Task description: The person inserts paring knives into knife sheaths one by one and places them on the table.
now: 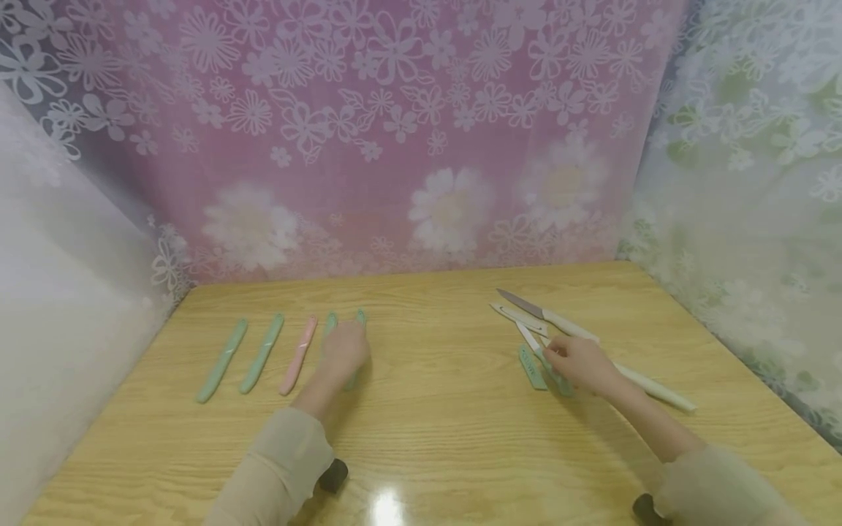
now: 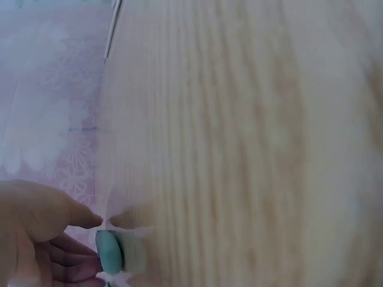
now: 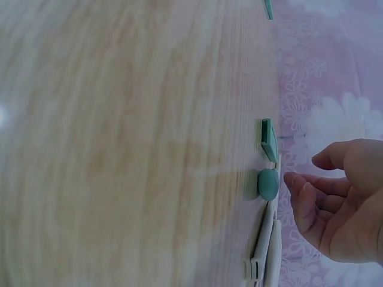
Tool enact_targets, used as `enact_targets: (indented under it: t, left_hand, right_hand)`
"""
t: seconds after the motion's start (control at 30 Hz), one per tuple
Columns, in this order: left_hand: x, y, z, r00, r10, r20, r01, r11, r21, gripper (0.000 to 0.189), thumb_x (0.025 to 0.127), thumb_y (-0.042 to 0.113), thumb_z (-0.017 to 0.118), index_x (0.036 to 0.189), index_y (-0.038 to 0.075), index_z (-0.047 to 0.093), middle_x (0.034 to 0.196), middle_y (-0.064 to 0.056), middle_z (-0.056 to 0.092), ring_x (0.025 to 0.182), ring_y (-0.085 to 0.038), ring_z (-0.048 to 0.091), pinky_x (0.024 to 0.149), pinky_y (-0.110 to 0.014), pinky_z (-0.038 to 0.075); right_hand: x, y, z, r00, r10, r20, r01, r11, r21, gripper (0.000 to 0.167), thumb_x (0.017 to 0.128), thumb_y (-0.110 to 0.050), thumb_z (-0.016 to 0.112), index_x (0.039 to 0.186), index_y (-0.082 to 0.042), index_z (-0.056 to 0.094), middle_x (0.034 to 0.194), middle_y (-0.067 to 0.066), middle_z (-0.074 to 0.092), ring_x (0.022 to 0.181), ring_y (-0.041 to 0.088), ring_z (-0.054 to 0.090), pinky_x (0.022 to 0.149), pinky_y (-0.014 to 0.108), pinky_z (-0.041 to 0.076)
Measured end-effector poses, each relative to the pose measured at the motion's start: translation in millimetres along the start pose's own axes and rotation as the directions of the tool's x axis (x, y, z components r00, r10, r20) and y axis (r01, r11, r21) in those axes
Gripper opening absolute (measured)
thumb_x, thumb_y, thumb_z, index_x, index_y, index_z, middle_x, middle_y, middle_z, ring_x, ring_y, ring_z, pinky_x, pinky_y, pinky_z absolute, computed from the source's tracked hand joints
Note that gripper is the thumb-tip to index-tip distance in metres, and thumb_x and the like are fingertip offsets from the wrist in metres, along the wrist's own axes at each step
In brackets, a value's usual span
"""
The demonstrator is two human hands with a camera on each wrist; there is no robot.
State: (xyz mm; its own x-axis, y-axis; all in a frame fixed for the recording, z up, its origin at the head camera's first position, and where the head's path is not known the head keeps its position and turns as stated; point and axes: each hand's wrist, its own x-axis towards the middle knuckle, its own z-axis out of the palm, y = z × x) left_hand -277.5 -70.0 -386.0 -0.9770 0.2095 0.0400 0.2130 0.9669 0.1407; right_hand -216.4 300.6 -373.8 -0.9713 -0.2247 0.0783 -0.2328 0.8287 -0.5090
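My left hand (image 1: 345, 345) is over two green sheathed knives at the right end of a row, hiding their middles; the outermost is the green knife (image 1: 360, 316). In the left wrist view, its thumb and fingers are spread around a green handle end (image 2: 110, 252); contact is unclear. My right hand (image 1: 582, 361) hovers at a knife with a pale blade and green handle (image 1: 563, 385). The right wrist view shows its thumb and fingers parted, just short of that handle (image 3: 268, 184). A loose green blade sheath (image 1: 531, 369) lies left of it.
Left of my left hand lie a pink knife (image 1: 299, 358) and two green knives, including the far-left one (image 1: 222, 361). On the right are a white-handled knife with a dark blade (image 1: 522, 302), a white sheath (image 1: 516, 318) and another white handle (image 1: 658, 387). Curtains border the wooden table (image 1: 434, 424).
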Motion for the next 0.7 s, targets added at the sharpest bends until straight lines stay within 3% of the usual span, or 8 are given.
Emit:
enact_targets:
  t: [0.07, 0.13, 0.2, 0.33, 0.43, 0.57, 0.7]
  left_hand:
    - [1.3, 6.3, 0.1, 0.998, 0.056, -0.034, -0.054, 0.997, 0.047, 0.033, 0.094, 0.004, 0.043, 0.123, -0.008, 0.051, 0.046, -0.002, 0.046, 0.037, -0.01, 0.041, 0.09, -0.033, 0.048]
    - [3.6, 16.3, -0.1, 0.986, 0.135, -0.096, -0.127, 0.989, 0.078, 0.021, 0.093, 0.006, 0.044, 0.099, -0.004, 0.062, 0.05, -0.001, 0.045, 0.041, -0.011, 0.042, 0.065, -0.027, 0.052]
    - [6.6, 30.0, -2.2, 0.96, 0.227, -0.162, -0.217, 0.973, 0.08, 0.021, 0.092, 0.007, 0.045, 0.077, 0.002, 0.059, 0.055, -0.001, 0.044, 0.046, -0.012, 0.043, 0.045, -0.022, 0.042]
    - [11.5, 61.6, -4.5, 0.906, 0.38, -0.188, -0.375, 0.925, 0.063, 0.018, 0.093, 0.016, 0.052, 0.078, 0.009, 0.057, 0.066, 0.002, 0.048, 0.059, -0.013, 0.047, 0.054, -0.023, 0.043]
    - [13.4, 87.6, -6.0, 0.863, 0.487, -0.137, -0.479, 0.873, 0.085, 0.014, 0.093, 0.022, 0.056, 0.087, 0.01, 0.061, 0.077, 0.002, 0.056, 0.074, -0.015, 0.055, 0.072, -0.026, 0.047]
    - [14.6, 119.8, -3.1, 0.787, 0.613, -0.064, -0.596, 0.783, 0.177, 0.018, 0.092, 0.026, 0.056, 0.1, 0.011, 0.064, 0.096, 0.0, 0.063, 0.097, -0.017, 0.057, 0.091, -0.03, 0.043]
    - [12.2, 147.1, 7.0, 0.728, 0.685, -0.007, -0.666, 0.71, 0.228, 0.025, 0.096, 0.027, 0.051, 0.114, 0.013, 0.061, 0.115, 0.0, 0.061, 0.114, -0.017, 0.052, 0.102, -0.031, 0.035]
  right_hand:
    - [-0.1, -1, -1, 1.0, 0.009, 0.004, -0.009, 1.0, -0.018, 0.022, 0.093, -0.013, 0.051, 0.095, 0.007, 0.061, 0.07, 0.005, 0.061, 0.043, 0.01, 0.047, 0.037, 0.021, 0.04]
    - [-0.2, -3, -1, 1.0, 0.012, 0.003, -0.011, 0.999, -0.049, 0.02, 0.092, -0.012, 0.053, 0.095, 0.007, 0.061, 0.074, 0.008, 0.063, 0.046, 0.01, 0.049, 0.041, 0.023, 0.043]
    - [-0.3, -5, -2, 1.0, 0.012, 0.0, -0.012, 0.997, -0.08, 0.019, 0.09, -0.011, 0.055, 0.094, 0.007, 0.061, 0.077, 0.011, 0.064, 0.049, 0.011, 0.051, 0.045, 0.025, 0.047]
    - [-0.1, -7, -3, 1.0, -0.009, -0.009, 0.008, 0.991, -0.135, 0.017, 0.088, -0.009, 0.058, 0.092, 0.007, 0.062, 0.076, 0.011, 0.065, 0.052, 0.01, 0.054, 0.052, 0.028, 0.05]
    - [-0.1, -7, -3, 1.0, -0.025, -0.013, 0.023, 0.988, -0.152, 0.016, 0.086, -0.008, 0.058, 0.091, 0.007, 0.062, 0.072, 0.007, 0.063, 0.048, 0.009, 0.048, 0.05, 0.026, 0.047]
    - [1.7, -6, 0, 1.0, -0.026, -0.009, 0.024, 0.987, -0.156, 0.012, 0.086, -0.006, 0.057, 0.085, 0.004, 0.062, 0.056, -0.003, 0.05, 0.041, 0.006, 0.034, 0.04, 0.018, 0.032]
    - [3.4, -5, 2, 1.0, -0.028, -0.004, 0.027, 0.987, -0.16, 0.009, 0.086, -0.004, 0.056, 0.081, 0.002, 0.061, 0.05, -0.005, 0.037, 0.041, 0.005, 0.028, 0.038, 0.014, 0.022]
